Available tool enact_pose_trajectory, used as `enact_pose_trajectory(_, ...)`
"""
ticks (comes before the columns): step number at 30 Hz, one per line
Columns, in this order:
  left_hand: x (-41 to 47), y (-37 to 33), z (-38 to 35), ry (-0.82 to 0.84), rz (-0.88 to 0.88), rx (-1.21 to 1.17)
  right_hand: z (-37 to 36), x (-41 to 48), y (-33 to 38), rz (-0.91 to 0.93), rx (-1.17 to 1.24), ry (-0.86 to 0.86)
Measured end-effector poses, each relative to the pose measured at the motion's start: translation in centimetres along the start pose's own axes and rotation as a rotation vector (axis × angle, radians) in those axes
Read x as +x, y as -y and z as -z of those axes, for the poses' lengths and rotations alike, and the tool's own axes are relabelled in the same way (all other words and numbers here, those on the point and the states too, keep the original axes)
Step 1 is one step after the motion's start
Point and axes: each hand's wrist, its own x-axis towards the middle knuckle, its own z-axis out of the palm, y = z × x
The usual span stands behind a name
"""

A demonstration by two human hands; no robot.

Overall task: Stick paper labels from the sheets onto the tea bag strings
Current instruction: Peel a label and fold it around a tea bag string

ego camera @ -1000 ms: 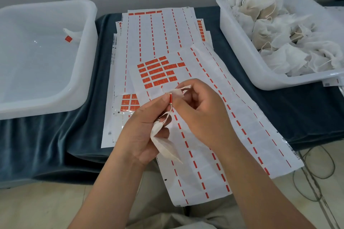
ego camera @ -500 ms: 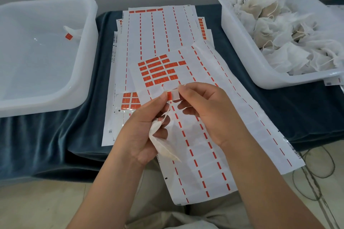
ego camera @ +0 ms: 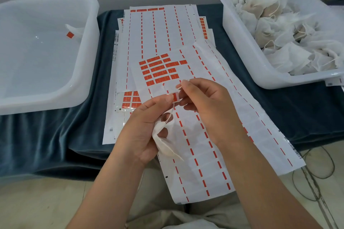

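Observation:
My left hand (ego camera: 143, 128) holds a white tea bag (ego camera: 165, 145) in its curled fingers, and its thumb presses a small red-and-white label (ego camera: 175, 97) at the top of the bag's string (ego camera: 172, 111). My right hand (ego camera: 204, 104) pinches the free end of the string beside the label, above the top label sheet (ego camera: 214, 135). A block of red labels (ego camera: 160, 69) remains on that sheet, just beyond my hands.
A white tub (ego camera: 89, 57) at the left holds one labelled tea bag (ego camera: 73, 30). A second white tub (ego camera: 242, 42) at the right is heaped with tea bags (ego camera: 290, 29). More label sheets (ego camera: 158, 28) lie stacked on the dark blue cloth (ego camera: 55, 135). Cables (ego camera: 316, 169) trail on the floor.
The label has turned from edge-on to flat and open, showing its red face. My right fingers have moved from closing over it to pinching the string end at its upper side.

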Motion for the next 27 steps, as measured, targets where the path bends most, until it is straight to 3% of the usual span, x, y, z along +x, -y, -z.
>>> enact_pose_trajectory(4,0.6,0.4,0.7,-0.019,-0.035,0.03,0.0,0.1,0.3,0.004,0.017,0.007)
enact_pose_trajectory(10,0.8,0.7,1.2,-0.113,-0.265,0.184,0.0,-0.6,-0.3,0.009,-0.021,0.204)
enact_pose_trajectory(17,0.8,0.0,1.3,-0.07,-0.221,0.212,-0.1,-0.5,-0.8,0.195,-0.164,0.074)
enact_pose_trajectory(22,0.9,0.2,1.0,-0.153,-0.392,0.433,-0.4,-0.9,-0.8,0.289,-0.208,0.005)
enact_pose_trajectory(27,1.2,0.8,0.8,-0.228,-0.533,0.583,-0.4,-0.7,-0.6,0.191,-0.151,0.069)
